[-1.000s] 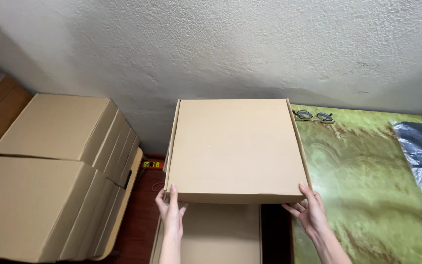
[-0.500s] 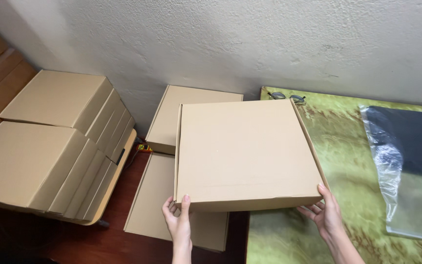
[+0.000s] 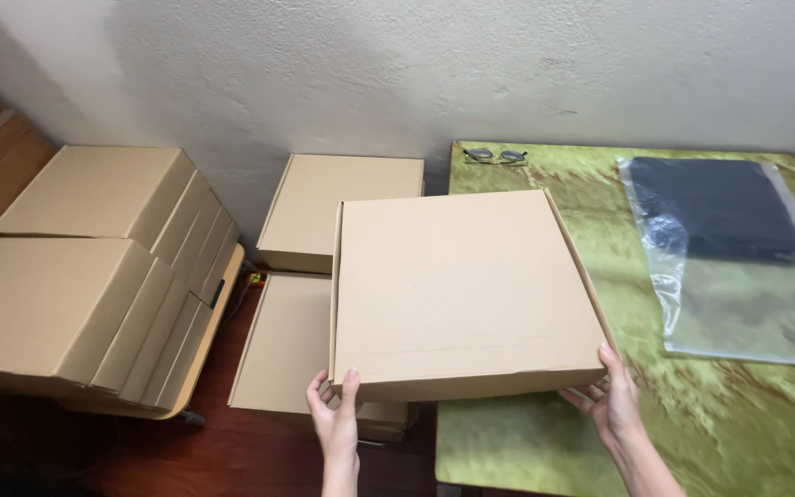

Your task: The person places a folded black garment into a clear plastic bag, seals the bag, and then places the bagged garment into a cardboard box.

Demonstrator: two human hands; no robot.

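Cardboard box [image 3: 462, 290] (flat, closed), near corners gripped by left hand [image 3: 335, 412] and right hand [image 3: 611, 400], partly over green table [image 3: 756, 423]

The held box [image 3: 464, 290] fills the middle of the view, spanning the table's [image 3: 545, 442] left edge and the gap beside it, with the left hand [image 3: 335, 414] and right hand [image 3: 611, 405] at its near corners. Below on the left, two floor boxes [image 3: 292, 345] take up the strip between table and stacked boxes [image 3: 75, 267], leaving only dark floor [image 3: 232, 460] near the viewer. On the table, the glasses [image 3: 496, 156] lie at the far edge by the wall [image 3: 397, 64], and a plastic bag [image 3: 738, 267] with dark cloth covers the right side. Bare green tabletop stays open between box and bag, and in front near the right hand.
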